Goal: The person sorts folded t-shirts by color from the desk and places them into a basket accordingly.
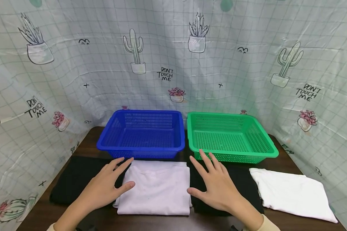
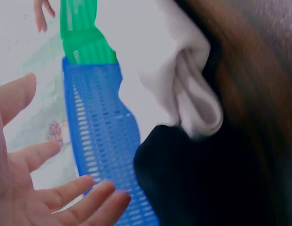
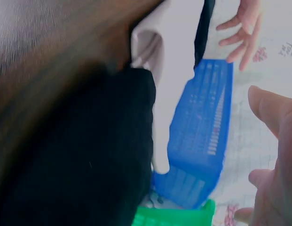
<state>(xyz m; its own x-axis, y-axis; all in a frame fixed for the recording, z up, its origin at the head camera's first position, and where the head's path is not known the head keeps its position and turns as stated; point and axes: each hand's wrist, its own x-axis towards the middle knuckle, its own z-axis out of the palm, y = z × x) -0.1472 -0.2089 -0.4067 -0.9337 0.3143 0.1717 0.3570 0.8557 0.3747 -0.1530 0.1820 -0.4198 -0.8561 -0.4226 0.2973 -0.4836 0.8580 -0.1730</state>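
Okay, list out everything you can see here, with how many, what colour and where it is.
Blue basket: one, blue, back of the table, left of the green one.
Green basket: one, green, back right, beside the blue one.
Pale folded shirt: one, whitish lilac, front centre, between the hands.
White folded garment: one, white, front right.
Black garment, left: one, black, front left, under the left hand.
Black garment, right: one, black, under the right hand.
Table: one, dark brown wood.
Cactus-print curtain: pale grid pattern, around the table.
Left hand: open, fingers spread.
Right hand: open, fingers spread.
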